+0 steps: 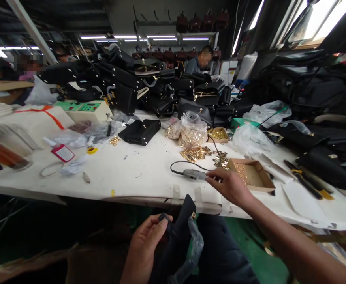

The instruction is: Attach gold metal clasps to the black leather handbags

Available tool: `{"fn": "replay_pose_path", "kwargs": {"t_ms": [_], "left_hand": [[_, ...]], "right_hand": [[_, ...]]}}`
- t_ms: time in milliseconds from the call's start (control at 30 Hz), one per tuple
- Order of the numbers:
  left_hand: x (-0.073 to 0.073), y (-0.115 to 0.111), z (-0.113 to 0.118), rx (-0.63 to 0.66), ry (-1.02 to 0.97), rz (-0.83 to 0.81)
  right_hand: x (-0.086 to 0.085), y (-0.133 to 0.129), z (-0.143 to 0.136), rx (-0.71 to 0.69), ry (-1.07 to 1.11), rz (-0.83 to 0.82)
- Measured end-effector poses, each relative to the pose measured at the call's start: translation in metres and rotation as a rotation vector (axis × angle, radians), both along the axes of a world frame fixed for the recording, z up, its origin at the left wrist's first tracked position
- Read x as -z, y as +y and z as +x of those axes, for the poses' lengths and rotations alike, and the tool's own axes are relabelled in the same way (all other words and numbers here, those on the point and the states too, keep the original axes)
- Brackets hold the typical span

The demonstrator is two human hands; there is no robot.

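Note:
My left hand (145, 246) holds a black bag piece (179, 232) with a clear plastic wrap in my lap, below the table's front edge. My right hand (229, 183) reaches over the white table (131, 173) and pinches the end of a small grey corded tool (192, 174) that lies on the tabletop. Its black cable loops back toward the gold hardware. A shallow cardboard box (251, 173) of gold fittings sits just right of that hand.
Loose gold metal parts (195, 153) and a clear bag of them (192, 130) lie mid-table. A black purse (140, 131) and a heap of black handbags (161, 86) fill the back. A green-panel machine (85, 110) stands left. Yellow-handled pliers (307, 183) lie right. People sit beyond.

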State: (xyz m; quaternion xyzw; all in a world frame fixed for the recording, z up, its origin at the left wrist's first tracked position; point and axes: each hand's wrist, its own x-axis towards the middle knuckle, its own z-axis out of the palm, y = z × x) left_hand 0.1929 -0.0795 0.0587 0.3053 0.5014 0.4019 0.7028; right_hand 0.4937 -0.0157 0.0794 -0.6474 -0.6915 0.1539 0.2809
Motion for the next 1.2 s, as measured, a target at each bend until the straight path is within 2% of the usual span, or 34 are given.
{"fn": "replay_pose_path", "kwargs": {"t_ms": [67, 167, 233, 333, 433, 600, 833, 1000, 1100, 1200], "left_hand": [[0.002, -0.002, 0.002, 0.019, -0.018, -0.026], [0.006, -0.005, 0.003, -0.006, 0.017, -0.038], [0.008, -0.007, 0.003, -0.034, 0.026, -0.044], [0.009, -0.008, 0.002, -0.048, 0.026, -0.066], [0.008, -0.007, 0.0, -0.039, 0.052, -0.082], [0.008, -0.003, -0.003, 0.001, 0.022, -0.09], [0.013, -0.003, -0.003, -0.008, -0.021, -0.027], [0.015, -0.001, -0.006, -0.008, 0.017, 0.008], [0.014, 0.001, -0.011, 0.006, 0.063, 0.025], [0.01, 0.004, -0.013, 0.016, 0.078, 0.035]], "right_hand": [[0.003, 0.047, -0.007, 0.072, -0.233, -0.059], [0.018, 0.105, -0.015, 0.101, -0.345, -0.103], [0.03, 0.131, -0.02, 0.118, -0.397, -0.132], [0.045, 0.15, -0.025, 0.151, -0.47, -0.163], [0.051, 0.153, -0.027, 0.159, -0.516, -0.162], [0.055, 0.144, -0.024, 0.17, -0.535, -0.163], [0.06, 0.142, -0.025, 0.181, -0.408, -0.169], [0.048, 0.144, -0.033, 0.207, -0.149, -0.198], [0.033, 0.128, -0.041, 0.099, 0.074, -0.243], [0.017, 0.095, -0.053, -0.061, 0.411, -0.316]]}}
